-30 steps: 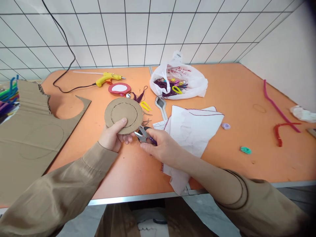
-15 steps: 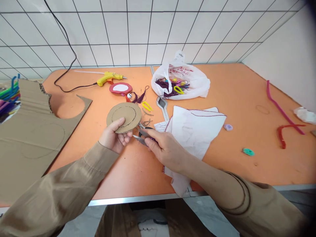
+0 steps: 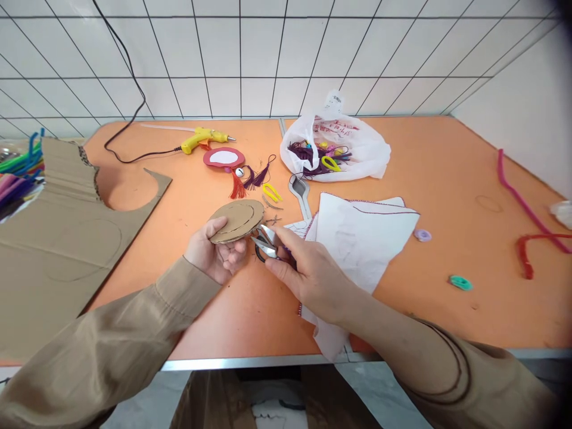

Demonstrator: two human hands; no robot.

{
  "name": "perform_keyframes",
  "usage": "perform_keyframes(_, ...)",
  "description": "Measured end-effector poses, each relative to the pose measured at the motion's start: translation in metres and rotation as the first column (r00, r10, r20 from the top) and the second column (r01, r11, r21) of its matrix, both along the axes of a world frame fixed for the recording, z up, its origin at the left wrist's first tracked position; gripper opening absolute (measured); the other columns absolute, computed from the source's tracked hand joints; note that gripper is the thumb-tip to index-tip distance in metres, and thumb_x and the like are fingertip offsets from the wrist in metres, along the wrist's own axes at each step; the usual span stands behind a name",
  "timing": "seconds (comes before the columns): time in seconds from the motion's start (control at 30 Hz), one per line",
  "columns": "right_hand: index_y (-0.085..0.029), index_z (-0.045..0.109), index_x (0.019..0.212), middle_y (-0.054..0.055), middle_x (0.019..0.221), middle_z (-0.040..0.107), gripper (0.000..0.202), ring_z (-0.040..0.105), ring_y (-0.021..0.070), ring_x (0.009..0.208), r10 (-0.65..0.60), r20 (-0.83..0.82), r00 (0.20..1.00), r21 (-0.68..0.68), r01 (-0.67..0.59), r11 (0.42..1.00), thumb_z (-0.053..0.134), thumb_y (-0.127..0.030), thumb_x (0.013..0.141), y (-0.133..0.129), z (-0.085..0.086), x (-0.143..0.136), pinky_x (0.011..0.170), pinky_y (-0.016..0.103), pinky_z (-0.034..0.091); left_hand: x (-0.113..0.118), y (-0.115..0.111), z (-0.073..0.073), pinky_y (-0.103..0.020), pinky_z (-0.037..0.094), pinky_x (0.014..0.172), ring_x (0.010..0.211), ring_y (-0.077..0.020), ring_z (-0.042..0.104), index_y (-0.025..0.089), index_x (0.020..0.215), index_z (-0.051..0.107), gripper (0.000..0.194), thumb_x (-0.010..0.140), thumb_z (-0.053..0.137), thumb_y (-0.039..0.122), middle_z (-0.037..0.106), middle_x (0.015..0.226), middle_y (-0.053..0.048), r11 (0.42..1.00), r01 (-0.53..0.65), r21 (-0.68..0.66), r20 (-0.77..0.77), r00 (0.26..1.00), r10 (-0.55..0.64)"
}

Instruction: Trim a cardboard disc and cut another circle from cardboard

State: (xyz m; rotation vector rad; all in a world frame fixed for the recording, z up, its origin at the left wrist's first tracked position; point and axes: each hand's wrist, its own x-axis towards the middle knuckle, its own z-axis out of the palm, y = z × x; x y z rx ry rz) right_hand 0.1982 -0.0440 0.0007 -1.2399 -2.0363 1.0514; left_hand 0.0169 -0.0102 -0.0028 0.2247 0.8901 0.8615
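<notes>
A round cardboard disc (image 3: 238, 219) with a dark ring line on its face is pinched between the thumb and fingers of my left hand (image 3: 217, 253). The disc is tilted, its right edge toward the scissors. My right hand (image 3: 308, 271) grips a pair of scissors (image 3: 267, 241), whose blades are parted beside that edge; whether they touch it I cannot tell. The scissors' handles are mostly hidden in my fingers. Behind the blades, a second dark-handled tool (image 3: 260, 253) lies on the table, partly covered. Small cardboard scraps (image 3: 273, 220) lie just past the disc.
A large cut cardboard sheet (image 3: 58, 268) covers the left of the orange table (image 3: 429, 310). Farther back are a yellow glue gun (image 3: 203, 140), a red-and-white oval piece (image 3: 224, 157), purple tassels (image 3: 259, 177) and a white plastic bag (image 3: 366, 149). White cloth (image 3: 357, 238) lies by my right hand.
The disc has tilted flatter and its face shows narrower. My right hand has turned the scissors, bringing their parted blades up toward the disc's edge. The whole view has shifted slightly.
</notes>
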Motion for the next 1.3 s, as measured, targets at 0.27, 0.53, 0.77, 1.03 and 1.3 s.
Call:
perform_keyframes(0.27, -0.01, 0.045, 0.131, 0.0, 0.071, 0.048, 0.041, 0.042, 0.0153, 0.061, 0.061, 0.102, 0.993, 0.048, -0.067, 0.997, 0.043, -0.022, 0.092, -0.002, -0.008, -0.002, 0.059, 0.027, 0.032, 0.003, -0.001, 0.005, -0.02, 0.022, 0.027, 0.025, -0.0119, 0.038, 0.002, 0.089, 0.067, 0.047, 0.093, 0.029, 0.03, 0.055, 0.041, -0.007, 0.999, -0.031, -0.029, -0.053, 0.998, 0.029)
perform_keyframes(0.53, -0.009, 0.053, 0.116, 0.001, 0.074, 0.048, 0.03, 0.042, 0.0153, 0.066, 0.099, 0.133, 0.986, 0.004, -0.101, 0.995, 0.045, -0.022, 0.09, -0.001, -0.005, -0.004, 0.061, 0.028, 0.031, 0.0, 0.003, 0.0, -0.018, 0.029, 0.028, 0.025, -0.011, 0.041, 0.005, 0.083, 0.067, 0.048, 0.093, 0.027, 0.03, 0.055, 0.041, -0.007, 0.998, -0.052, 0.029, -0.056, 0.997, 0.054)
perform_keyframes(0.77, -0.018, 0.052, 0.082, -0.003, 0.065, 0.041, 0.01, 0.037, 0.0112, 0.06, 0.102, 0.012, 0.995, -0.089, -0.101, 0.991, 0.045, -0.021, 0.088, 0.003, -0.006, -0.001, 0.057, 0.026, 0.027, -0.001, 0.001, -0.003, -0.02, 0.022, 0.027, 0.026, -0.0119, 0.039, 0.006, 0.089, 0.068, 0.044, 0.091, 0.033, 0.032, 0.054, 0.04, -0.006, 0.999, -0.02, 0.029, -0.065, 0.998, 0.022)
perform_keyframes(1.03, -0.018, 0.052, 0.079, -0.009, 0.05, 0.036, 0.014, 0.03, 0.0061, 0.043, -0.082, -0.37, 0.925, -0.482, -0.115, 0.868, 0.055, -0.031, 0.082, 0.006, -0.009, -0.002, 0.042, 0.021, 0.024, 0.0, 0.001, -0.003, -0.019, 0.021, 0.028, 0.026, -0.0106, 0.037, 0.007, 0.083, 0.068, 0.046, 0.092, 0.031, 0.033, 0.053, 0.04, -0.005, 0.999, 0.017, 0.046, -0.115, 0.993, -0.011)
perform_keyframes(1.3, -0.019, 0.046, 0.071, -0.01, 0.045, 0.035, 0.019, 0.027, 0.0046, 0.038, -0.146, -0.371, 0.917, -0.526, -0.078, 0.847, 0.048, -0.031, 0.085, 0.003, 0.001, -0.005, 0.039, 0.02, 0.021, 0.006, -0.002, 0.002, -0.019, 0.025, 0.027, 0.024, -0.0099, 0.038, 0.01, 0.07, 0.066, 0.05, 0.095, 0.028, 0.031, 0.053, 0.038, -0.006, 0.995, 0.007, 0.104, -0.187, 0.982, 0.012)
